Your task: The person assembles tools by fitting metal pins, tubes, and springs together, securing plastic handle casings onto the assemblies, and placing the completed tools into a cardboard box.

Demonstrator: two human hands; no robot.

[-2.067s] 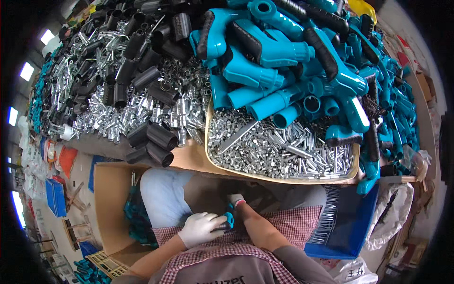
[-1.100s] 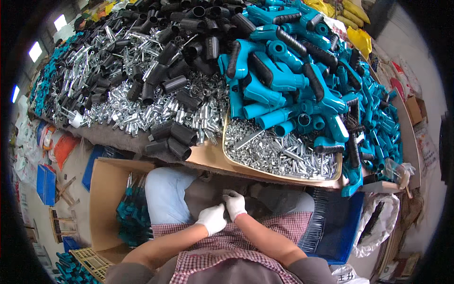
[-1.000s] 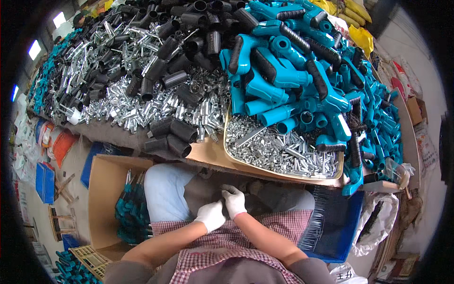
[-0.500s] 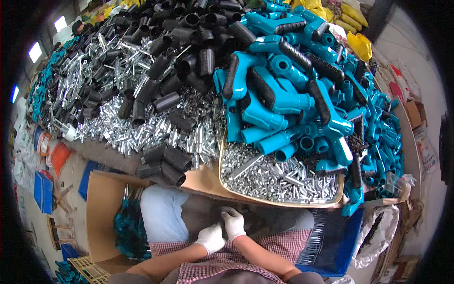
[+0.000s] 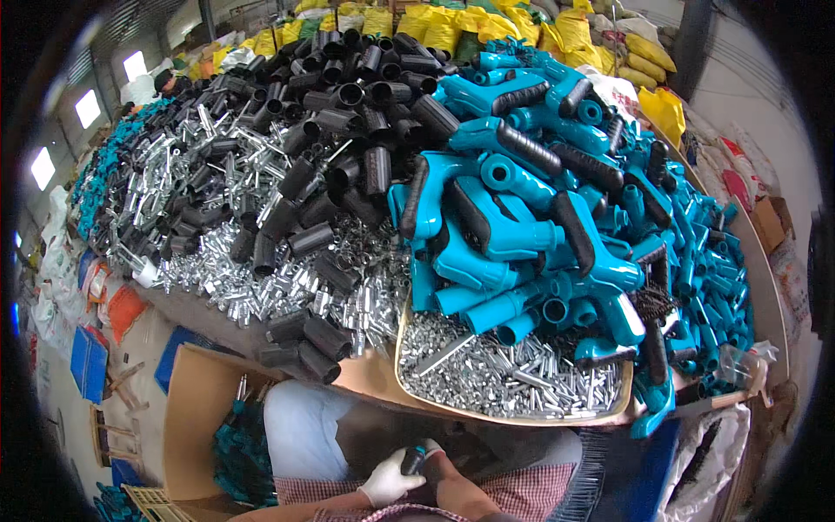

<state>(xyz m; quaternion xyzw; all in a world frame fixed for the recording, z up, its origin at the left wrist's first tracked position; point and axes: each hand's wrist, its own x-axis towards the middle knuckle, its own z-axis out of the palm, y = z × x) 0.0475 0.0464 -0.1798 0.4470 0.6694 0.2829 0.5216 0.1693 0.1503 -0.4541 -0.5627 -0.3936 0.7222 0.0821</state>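
Observation:
My left hand [image 5: 389, 481], in a white glove, and my right hand [image 5: 432, 452] meet low over my lap, both closed on a small black-and-teal handle part [image 5: 412, 458]. Just beyond them a shallow tray [image 5: 509, 419] holds several small silver metal pins. A heap of teal pistol-grip handles [image 5: 531, 217] with black rubber inserts rises behind the tray. Left of it lie black plastic sleeves [image 5: 339, 157] over a spread of shiny metal tubes [image 5: 226, 287]. My right hand is mostly hidden by my forearm.
An open cardboard box [image 5: 196, 418] at my left knee holds finished teal parts [image 5: 239, 448]. A blue bin [image 5: 635, 474] and a white plastic bag [image 5: 704, 461] stand at my right. Yellow sacks [image 5: 487, 22] line the far end. Blue crates [image 5: 87, 361] sit on the floor.
The view has tilted up toward the bench, so my hands now sit lower in the picture. They have stayed together on the small part in my lap.

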